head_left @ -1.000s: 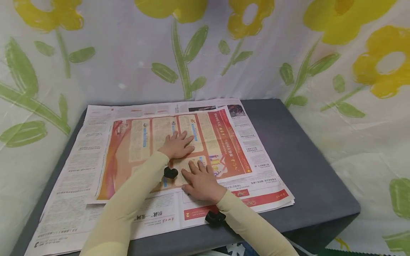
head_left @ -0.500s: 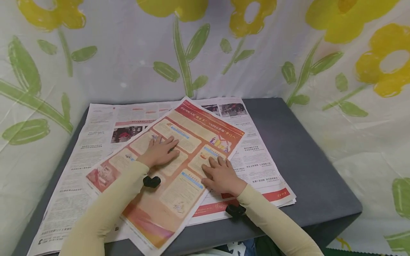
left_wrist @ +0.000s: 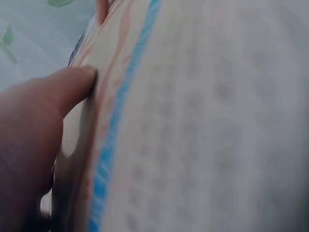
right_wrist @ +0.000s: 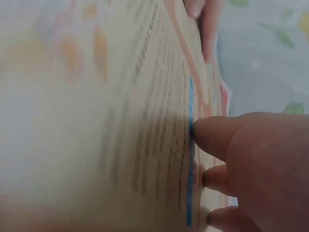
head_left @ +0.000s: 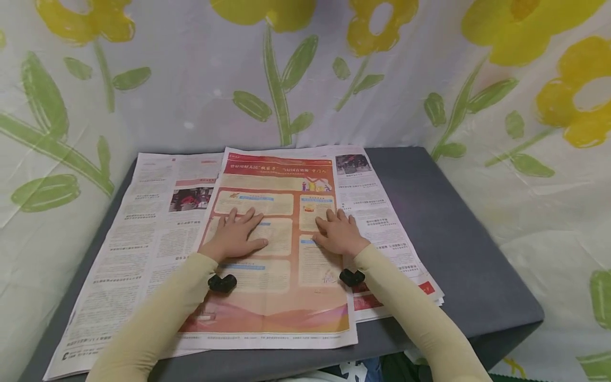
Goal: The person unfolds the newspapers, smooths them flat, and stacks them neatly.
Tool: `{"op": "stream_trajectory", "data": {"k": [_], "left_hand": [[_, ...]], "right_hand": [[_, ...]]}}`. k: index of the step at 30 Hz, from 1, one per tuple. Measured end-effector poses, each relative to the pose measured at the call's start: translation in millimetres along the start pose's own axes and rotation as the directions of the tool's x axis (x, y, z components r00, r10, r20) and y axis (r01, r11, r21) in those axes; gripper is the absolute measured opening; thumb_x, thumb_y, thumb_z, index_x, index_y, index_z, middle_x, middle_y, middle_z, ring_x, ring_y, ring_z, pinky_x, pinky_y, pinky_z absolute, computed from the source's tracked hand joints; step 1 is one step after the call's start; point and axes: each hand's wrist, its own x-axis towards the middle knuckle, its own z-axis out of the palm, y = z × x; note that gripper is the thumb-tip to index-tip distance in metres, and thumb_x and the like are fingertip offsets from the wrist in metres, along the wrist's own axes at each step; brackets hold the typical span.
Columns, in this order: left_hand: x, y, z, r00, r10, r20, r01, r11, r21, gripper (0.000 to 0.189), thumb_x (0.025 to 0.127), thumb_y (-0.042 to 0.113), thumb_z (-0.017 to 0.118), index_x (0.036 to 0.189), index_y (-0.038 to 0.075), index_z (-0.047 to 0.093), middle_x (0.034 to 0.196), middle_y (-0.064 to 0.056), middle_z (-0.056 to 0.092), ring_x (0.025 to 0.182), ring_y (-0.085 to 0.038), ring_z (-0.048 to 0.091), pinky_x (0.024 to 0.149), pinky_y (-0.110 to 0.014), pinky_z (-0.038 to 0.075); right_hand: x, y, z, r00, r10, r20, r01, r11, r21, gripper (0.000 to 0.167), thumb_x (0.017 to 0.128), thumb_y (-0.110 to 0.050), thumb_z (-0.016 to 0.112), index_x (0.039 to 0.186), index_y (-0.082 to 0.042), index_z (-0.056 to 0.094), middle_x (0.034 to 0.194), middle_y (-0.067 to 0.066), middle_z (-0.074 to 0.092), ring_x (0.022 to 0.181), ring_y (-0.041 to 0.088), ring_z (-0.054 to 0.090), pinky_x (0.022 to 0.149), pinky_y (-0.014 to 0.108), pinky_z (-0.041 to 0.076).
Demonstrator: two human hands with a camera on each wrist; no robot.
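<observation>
An orange-and-red printed newspaper sheet [head_left: 267, 313] lies flat with its red headline band at the far end. My left hand [head_left: 234, 237] rests on its left half, fingers spread. On the sheet's right part, near its right edge, my right hand [head_left: 340, 233] lies with fingers extended. In the left wrist view the left thumb [left_wrist: 72, 87] touches the paper beside a blue printed strip. The right wrist view shows the right thumb [right_wrist: 215, 135] and fingertips against the page, also by a blue strip. Neither hand grips anything.
Beneath lie wider white newspaper sheets [head_left: 129, 254] with small photos and red bands, reaching out on both sides. They sit on a dark grey table [head_left: 444, 239]. A white curtain [head_left: 191, 79] with yellow flowers stands behind and at both sides. Each wrist wears a small black camera.
The orange newspaper sheet has turned counterclockwise from lying crosswise to lengthwise, its red headline swinging from right to far end. Both hands moved with it; the left came nearer and leftward, the right shifted rightward.
</observation>
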Motion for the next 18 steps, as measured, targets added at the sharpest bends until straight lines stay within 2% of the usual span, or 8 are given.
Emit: {"op": "stream_trajectory", "data": {"k": [9,12,16,18], "left_hand": [[7.8,16.5,6.3,0.993,-0.121,0.014,0.121,0.993,-0.015,0.087,0.097,0.065,0.049,0.165,0.018,0.020,0.173,-0.015,0.009,0.154,-0.058,-0.005,0.117,-0.079,0.002],[10.5,18.1,5.5,0.990,-0.137,0.015,0.137,0.990,-0.017,0.087,0.097,0.064,0.049,0.165,0.017,0.020,0.173,-0.015,0.008,0.154,-0.057,-0.005,0.118,-0.078,0.002],[11.5,16.8,4.7,0.989,-0.149,0.006,0.149,0.989,-0.013,0.087,0.097,0.063,0.051,0.165,0.018,0.020,0.173,-0.015,0.008,0.155,-0.056,-0.005,0.118,-0.078,0.002],[11.2,15.4,5.3,0.989,-0.147,-0.003,0.147,0.989,-0.005,0.087,0.097,0.064,0.051,0.165,0.018,0.021,0.173,-0.015,0.009,0.155,-0.056,-0.005,0.118,-0.078,0.002]], "right_hand": [[29.7,10.3,-0.5,0.999,0.011,-0.032,-0.011,1.000,-0.006,0.056,0.105,-0.045,0.047,0.153,-0.017,0.045,0.152,0.022,0.041,0.140,0.048,0.037,0.115,0.070,0.029],[33.5,10.2,-1.3,0.999,0.025,-0.036,-0.024,0.999,0.022,0.051,0.105,-0.044,0.048,0.148,-0.017,0.049,0.147,0.021,0.043,0.137,0.047,0.038,0.115,0.071,0.028],[38.9,12.2,4.2,0.998,0.014,-0.060,-0.011,0.999,0.050,0.043,0.103,-0.046,0.048,0.133,-0.015,0.055,0.138,0.022,0.045,0.127,0.046,0.042,0.109,0.071,0.032],[39.2,11.0,5.1,0.998,0.016,-0.065,-0.012,0.998,0.060,0.043,0.102,-0.046,0.048,0.132,-0.015,0.055,0.139,0.022,0.044,0.126,0.046,0.042,0.109,0.070,0.032]]}}
